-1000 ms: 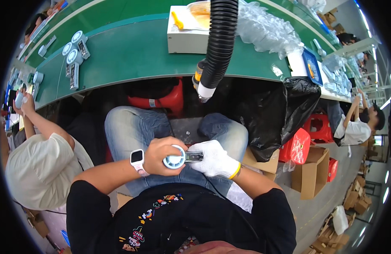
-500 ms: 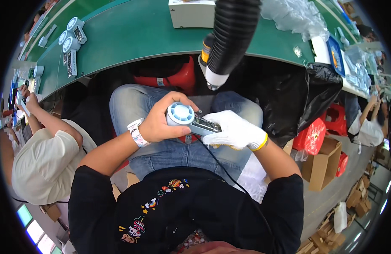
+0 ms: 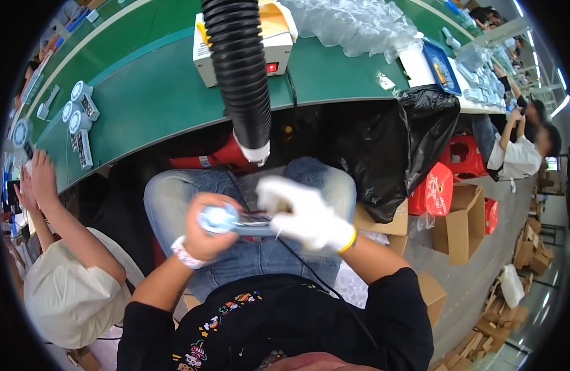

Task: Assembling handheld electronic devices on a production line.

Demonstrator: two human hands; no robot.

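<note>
Over my lap, my left hand [image 3: 204, 232] is wrapped round the round head of a light-blue handheld fan [image 3: 253, 231]. The fan's handle points right, and a dark, circuit-like strip shows along its upper side. My right hand [image 3: 312, 216], in a white knitted glove with a yellow cuff, is at the handle's far end. Motion smears its fingers; they look lifted above the handle, and whether the hand grips it cannot be made out. A thin black cord [image 3: 303, 263] runs from near the handle down across my shirt.
A ribbed black hose [image 3: 238, 68] hangs ahead. On the green bench [image 3: 155, 93] are a white box [image 3: 275, 52] with a lit red switch, several fans [image 3: 81, 120] and clear plastic bags [image 3: 353, 25]. A black bag [image 3: 384, 154] hangs at the right; a co-worker [image 3: 75, 284] sits left.
The fan and my left hand have shifted left and lower in the picture. My gloved hand's fingers have lifted from the handle and blurred. The whole view has turned.
</note>
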